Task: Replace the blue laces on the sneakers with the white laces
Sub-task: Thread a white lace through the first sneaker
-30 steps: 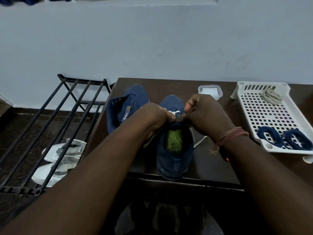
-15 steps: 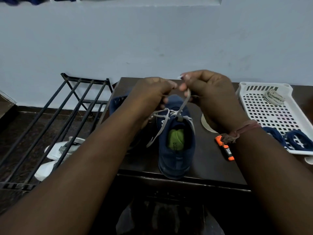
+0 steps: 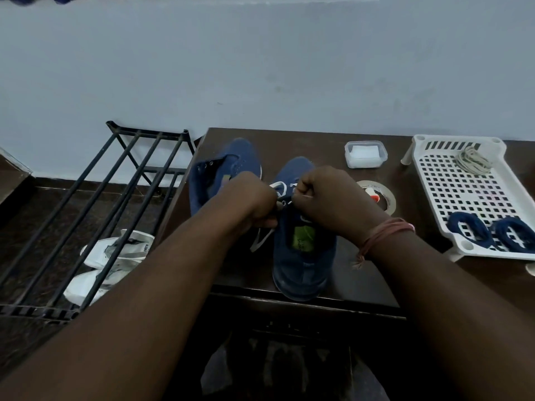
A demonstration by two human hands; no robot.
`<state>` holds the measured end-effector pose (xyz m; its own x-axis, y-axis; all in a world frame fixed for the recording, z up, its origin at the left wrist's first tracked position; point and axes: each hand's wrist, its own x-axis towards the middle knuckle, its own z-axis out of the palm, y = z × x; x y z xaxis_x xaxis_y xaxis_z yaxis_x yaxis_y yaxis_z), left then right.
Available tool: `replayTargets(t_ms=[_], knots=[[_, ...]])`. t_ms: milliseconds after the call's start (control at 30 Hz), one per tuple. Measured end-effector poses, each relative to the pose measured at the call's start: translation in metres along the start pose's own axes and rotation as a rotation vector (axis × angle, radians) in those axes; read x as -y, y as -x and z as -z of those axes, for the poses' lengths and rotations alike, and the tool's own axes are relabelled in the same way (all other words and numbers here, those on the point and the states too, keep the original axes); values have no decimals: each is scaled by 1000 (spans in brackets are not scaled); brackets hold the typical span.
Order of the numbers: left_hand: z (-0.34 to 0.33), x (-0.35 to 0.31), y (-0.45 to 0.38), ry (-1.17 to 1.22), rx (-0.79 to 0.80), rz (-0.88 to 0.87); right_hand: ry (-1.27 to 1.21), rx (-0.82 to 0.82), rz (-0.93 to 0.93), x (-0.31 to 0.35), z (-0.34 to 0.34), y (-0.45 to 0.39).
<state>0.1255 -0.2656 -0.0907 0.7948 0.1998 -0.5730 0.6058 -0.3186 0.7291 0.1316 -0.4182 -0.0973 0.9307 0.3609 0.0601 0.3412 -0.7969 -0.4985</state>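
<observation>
Two blue sneakers stand on a dark table (image 3: 333, 140). The right sneaker (image 3: 304, 256) points away from me and carries a white lace (image 3: 262, 241) through its upper eyelets. My left hand (image 3: 254, 204) and my right hand (image 3: 327, 195) meet over its tongue, each pinching a part of that lace. The left sneaker (image 3: 228, 166) lies beside it with bare eyelets. In a white perforated tray (image 3: 463, 192) at the right lie two coiled blue laces (image 3: 492, 233) and a bundled white lace (image 3: 473, 163).
A roll of tape (image 3: 382, 195) and a small clear plastic box (image 3: 365, 154) sit behind my right hand. Left of the table stands a black metal shoe rack (image 3: 95, 204), with white shoes (image 3: 113, 256) on the floor beneath it. A pale wall runs behind.
Both hands have dropped from a raised position, where they pulled the lace ends up, back down onto the right sneaker's tongue. The orange item by the tape is now mostly hidden.
</observation>
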Motion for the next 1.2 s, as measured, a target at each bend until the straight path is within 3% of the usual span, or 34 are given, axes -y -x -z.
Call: replayTargets(t_ms=[133,267,734,867,967,1067,1201], knots=[[1,0,6,124,115,103,21,1,-11,3,-3,1],[1,-2,9,146,134,150,20,-1,-1,5,-6,3],[4,-3,6,207,200,125,147,-9,15,10,-10,4],[1,-2,4,90,233,124,215,-5,13,12,-9,3],[-1,-8,8,49,192,70,49,-29,-47,9,-2,2],[8,-26,13,303,21,-81,-161,-38,-122,3,14,3],[39,-43,16,688,-88,-163,-253,153,-252,-6,41,11]])
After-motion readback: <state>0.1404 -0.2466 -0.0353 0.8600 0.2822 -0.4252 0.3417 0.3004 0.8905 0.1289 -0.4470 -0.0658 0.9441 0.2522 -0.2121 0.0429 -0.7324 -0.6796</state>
